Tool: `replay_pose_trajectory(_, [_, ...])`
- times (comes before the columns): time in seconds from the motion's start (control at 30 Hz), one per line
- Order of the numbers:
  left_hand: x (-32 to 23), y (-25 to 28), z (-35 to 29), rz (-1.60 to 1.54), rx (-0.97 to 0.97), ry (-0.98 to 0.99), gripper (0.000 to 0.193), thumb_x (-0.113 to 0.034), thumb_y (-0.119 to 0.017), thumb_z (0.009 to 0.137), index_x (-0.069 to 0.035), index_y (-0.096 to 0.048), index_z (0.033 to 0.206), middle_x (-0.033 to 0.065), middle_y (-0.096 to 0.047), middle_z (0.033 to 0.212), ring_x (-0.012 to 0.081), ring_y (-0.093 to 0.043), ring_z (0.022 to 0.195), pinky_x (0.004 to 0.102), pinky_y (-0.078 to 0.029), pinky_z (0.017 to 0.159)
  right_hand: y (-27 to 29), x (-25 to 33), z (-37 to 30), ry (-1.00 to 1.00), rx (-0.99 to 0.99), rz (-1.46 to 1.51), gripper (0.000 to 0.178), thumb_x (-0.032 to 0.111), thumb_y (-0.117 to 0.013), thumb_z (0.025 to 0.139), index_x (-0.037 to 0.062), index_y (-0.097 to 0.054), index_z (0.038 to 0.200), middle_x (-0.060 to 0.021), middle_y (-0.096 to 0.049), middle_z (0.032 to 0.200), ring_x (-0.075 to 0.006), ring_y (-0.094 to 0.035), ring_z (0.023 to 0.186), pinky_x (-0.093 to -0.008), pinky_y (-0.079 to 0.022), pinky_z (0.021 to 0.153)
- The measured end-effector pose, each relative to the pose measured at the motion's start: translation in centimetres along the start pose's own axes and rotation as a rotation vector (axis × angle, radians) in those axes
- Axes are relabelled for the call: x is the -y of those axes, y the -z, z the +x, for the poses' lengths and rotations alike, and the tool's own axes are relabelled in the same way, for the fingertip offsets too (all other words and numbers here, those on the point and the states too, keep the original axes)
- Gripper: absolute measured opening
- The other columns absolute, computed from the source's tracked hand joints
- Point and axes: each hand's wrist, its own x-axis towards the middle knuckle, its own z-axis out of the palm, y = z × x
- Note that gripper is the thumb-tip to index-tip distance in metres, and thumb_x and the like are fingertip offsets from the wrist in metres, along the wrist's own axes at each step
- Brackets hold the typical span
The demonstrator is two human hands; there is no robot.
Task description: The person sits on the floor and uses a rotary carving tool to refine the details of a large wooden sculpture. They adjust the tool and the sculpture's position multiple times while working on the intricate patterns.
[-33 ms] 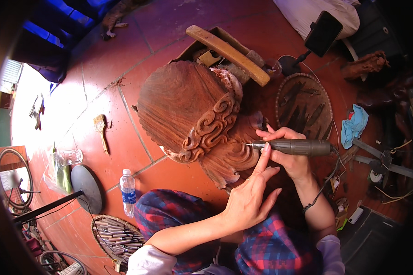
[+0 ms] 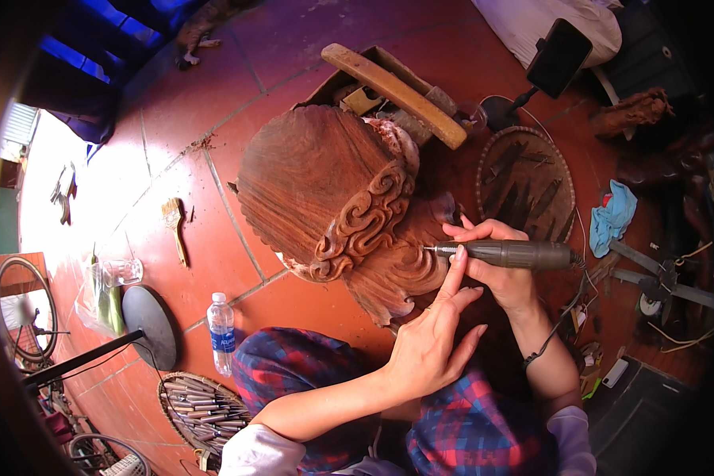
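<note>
In front of me stands a brown wood carving [image 2: 301, 182] with a smooth, fine-grained domed top, a band of curling scrolls and leaf-like folds below. My right hand [image 2: 504, 274] is closed around a dark rotary tool handpiece [image 2: 520, 254], held nearly level. Its thin metal bit points left and meets the carved folds [image 2: 408, 270], though the exact contact is too small to make out. My left hand [image 2: 432, 349] is open and empty, its index finger stretched up against the handpiece's front end. The other left fingers spread below, near the carving's lower edge.
A bottle [image 2: 221, 333] and a basket of chisels [image 2: 202, 408] are at left, with a brush [image 2: 174, 230] farther off. Behind the carving is a box with a wooden bar [image 2: 397, 95]. A round woven tray [image 2: 567, 190], phone stand [image 2: 559, 59] and blue cloth [image 2: 612, 218] lie right.
</note>
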Motion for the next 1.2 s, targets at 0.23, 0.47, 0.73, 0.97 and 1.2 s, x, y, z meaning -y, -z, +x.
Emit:
replay_pose_trajectory(0.23, [0.0,-0.1,-0.3,-0.006,0.016,-0.010,0.043,-0.006,-0.067,0.080,0.003,-0.046,0.116,0.0323,-0.027,0.143,0.0374,-0.061,0.103,0.0347,-0.052,0.078,0.6,-0.6,-0.1,0.046,0.059,-0.067,0.020,0.010,-0.072,0.075,-0.0012,-0.061,0.087,-0.0145,-0.068,0.091,-0.0316,-0.062,0.105,-0.0457,-0.030,0.109])
replay_pose_trajectory(0.47, [0.8,-0.2,-0.1,0.022,-0.018,-0.054,0.047,-0.009,-0.070,0.078,0.001,-0.047,0.118,0.0329,-0.027,0.143,0.0342,-0.064,0.096,0.0316,-0.052,0.069,-0.4,0.1,0.2,-0.019,-0.044,-0.010,0.016,0.004,-0.069,0.072,-0.0012,-0.065,0.086,-0.0106,-0.068,0.088,-0.0284,-0.062,0.106,-0.0421,-0.031,0.109])
replay_pose_trajectory(0.73, [0.4,-0.3,-0.4,-0.017,0.007,-0.035,0.046,-0.009,-0.070,0.079,0.001,-0.048,0.117,0.0323,-0.028,0.143,0.0313,-0.066,0.085,0.0302,-0.052,0.062,0.7,-0.7,-0.2,0.030,0.052,-0.016,0.016,0.004,-0.069,0.072,-0.0015,-0.063,0.086,-0.0126,-0.068,0.087,-0.0297,-0.062,0.105,-0.0441,-0.029,0.109])
replay_pose_trajectory(0.97, [0.2,-0.1,-0.4,-0.021,0.030,-0.020,0.046,-0.008,-0.070,0.078,0.002,-0.048,0.117,0.0323,-0.028,0.143,0.0331,-0.066,0.089,0.0326,-0.053,0.065,0.8,-0.9,-0.4,0.035,0.044,0.004,0.018,0.002,-0.068,0.070,-0.0016,-0.063,0.086,-0.0114,-0.068,0.086,-0.0302,-0.062,0.105,-0.0448,-0.026,0.111])
replay_pose_trajectory(1.2, [0.5,-0.3,-0.8,0.007,0.020,-0.068,0.047,-0.008,-0.070,0.079,0.002,-0.047,0.118,0.0318,-0.028,0.143,0.0373,-0.059,0.107,0.0349,-0.053,0.072,0.9,-1.2,-0.3,0.113,0.162,-0.071,0.023,0.012,-0.072,0.072,-0.0021,-0.061,0.087,-0.0127,-0.068,0.087,-0.0374,-0.062,0.105,-0.0507,-0.021,0.112])
